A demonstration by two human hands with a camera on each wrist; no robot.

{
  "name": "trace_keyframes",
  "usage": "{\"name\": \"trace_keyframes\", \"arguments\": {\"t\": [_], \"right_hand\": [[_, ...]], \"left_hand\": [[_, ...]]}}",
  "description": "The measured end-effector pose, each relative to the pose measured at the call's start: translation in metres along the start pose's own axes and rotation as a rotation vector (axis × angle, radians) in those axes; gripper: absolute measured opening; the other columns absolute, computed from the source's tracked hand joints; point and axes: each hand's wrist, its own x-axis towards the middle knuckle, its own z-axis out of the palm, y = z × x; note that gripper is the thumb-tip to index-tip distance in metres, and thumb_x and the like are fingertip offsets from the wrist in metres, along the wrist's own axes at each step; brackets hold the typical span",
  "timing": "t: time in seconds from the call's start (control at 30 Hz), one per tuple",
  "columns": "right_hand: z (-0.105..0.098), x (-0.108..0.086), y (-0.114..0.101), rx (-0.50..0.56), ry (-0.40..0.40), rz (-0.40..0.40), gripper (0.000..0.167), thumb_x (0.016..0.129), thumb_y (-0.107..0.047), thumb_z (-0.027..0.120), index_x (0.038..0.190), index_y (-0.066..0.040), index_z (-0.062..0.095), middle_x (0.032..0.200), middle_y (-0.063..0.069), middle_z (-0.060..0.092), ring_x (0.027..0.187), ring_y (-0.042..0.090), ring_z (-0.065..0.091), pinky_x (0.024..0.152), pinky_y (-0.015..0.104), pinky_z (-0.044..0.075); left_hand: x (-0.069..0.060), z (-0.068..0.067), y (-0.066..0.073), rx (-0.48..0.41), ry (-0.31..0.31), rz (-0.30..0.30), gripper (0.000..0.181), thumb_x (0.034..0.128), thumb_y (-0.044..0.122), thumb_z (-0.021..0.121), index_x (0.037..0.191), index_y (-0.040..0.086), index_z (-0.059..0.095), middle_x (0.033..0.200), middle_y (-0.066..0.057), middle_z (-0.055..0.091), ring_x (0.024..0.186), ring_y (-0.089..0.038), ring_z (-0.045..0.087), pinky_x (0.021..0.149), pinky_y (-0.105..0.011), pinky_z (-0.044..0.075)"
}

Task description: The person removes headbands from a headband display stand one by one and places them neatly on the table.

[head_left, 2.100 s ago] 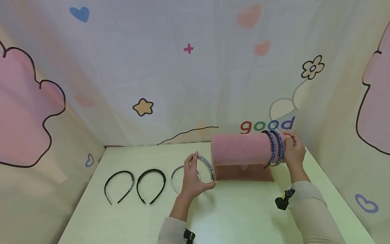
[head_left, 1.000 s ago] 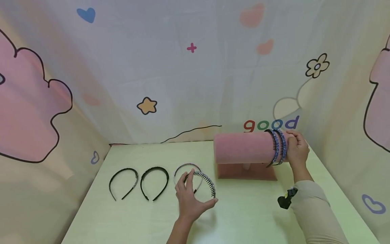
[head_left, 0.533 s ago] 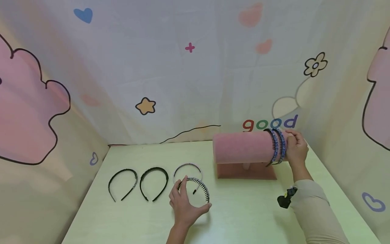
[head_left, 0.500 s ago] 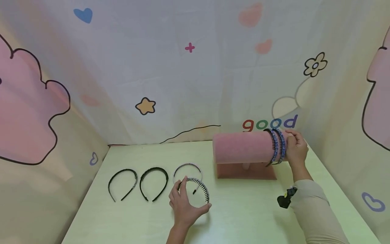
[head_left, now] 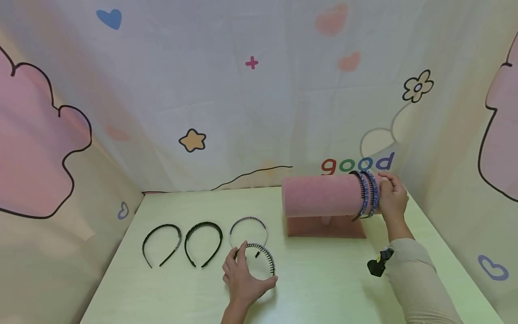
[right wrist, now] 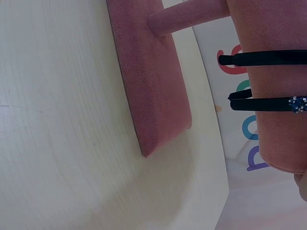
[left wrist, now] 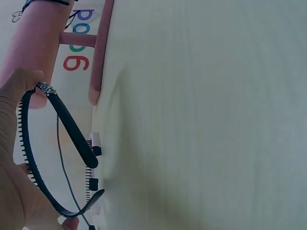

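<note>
My left hand (head_left: 243, 281) pinches a toothed headband (head_left: 271, 258) between thumb and fingertips, over the near middle of the table. In the left wrist view that headband (left wrist: 73, 129) shows black inner sides, dark teeth and a bit of silver glitter, its two ends pointing toward the tabletop. My right hand (head_left: 394, 198) grips the right end of a pink padded roll (head_left: 321, 195) on a stand. Around the roll, beside that hand, sit two blue glittery headbands, an inner one (head_left: 365, 193) and an outer one (head_left: 374, 193). The right wrist view shows only a sliver of the right hand (right wrist: 302, 184).
A pale toothed headband (head_left: 266, 234) lies just beyond the held one, partly covered by it and the left hand. Farther left lie a black headband (head_left: 206, 223) and another dark one (head_left: 162, 226). The stand's flat pink base (head_left: 325, 227) rests on the pale table (head_left: 319, 279); printed curtains (head_left: 226, 99) surround it.
My left hand has carried its headband from beside the roll's left end toward me, lower and slightly left, uncovering most of the pale headband. The right hand keeps its grip on the roll.
</note>
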Motion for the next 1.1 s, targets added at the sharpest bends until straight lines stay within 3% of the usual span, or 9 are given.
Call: {"name": "trace_keyframes", "arguments": {"t": [0.23, 0.6, 1.1], "right_hand": [[-0.002, 0.000, -0.002, 0.001, -0.001, 0.001, 0.035, 0.091, -0.030, 0.039, 0.107, -0.016, 0.067, 0.116, 0.002, 0.062, 0.103, 0.020, 0.055, 0.081, 0.032, 0.039], [-0.001, -0.001, -0.001, -0.005, -0.004, 0.025, 0.037, 0.091, -0.030, 0.037, 0.111, -0.017, 0.066, 0.119, 0.004, 0.061, 0.107, 0.024, 0.055, 0.086, 0.037, 0.040], [0.000, -0.002, -0.002, -0.008, 0.014, -0.013, 0.036, 0.091, -0.029, 0.039, 0.110, -0.015, 0.066, 0.116, 0.003, 0.063, 0.102, 0.020, 0.056, 0.080, 0.031, 0.040]], "left_hand": [[-0.006, 0.003, -0.001, 0.069, -0.034, -0.091, 0.116, 0.0374, 0.053, 0.085, 0.139, 0.024, 0.037, 0.130, -0.014, 0.032, 0.118, -0.035, 0.028, 0.078, -0.051, 0.032], [-0.012, 0.009, -0.003, 0.128, -0.035, -0.215, 0.114, 0.0336, 0.052, 0.085, 0.136, 0.022, 0.043, 0.128, -0.017, 0.032, 0.116, -0.037, 0.027, 0.077, -0.054, 0.028], [-0.014, 0.021, -0.007, 0.178, -0.033, -0.340, 0.113, 0.0305, 0.040, 0.090, 0.131, 0.015, 0.046, 0.130, -0.022, 0.032, 0.113, -0.041, 0.029, 0.083, -0.056, 0.028]]}}
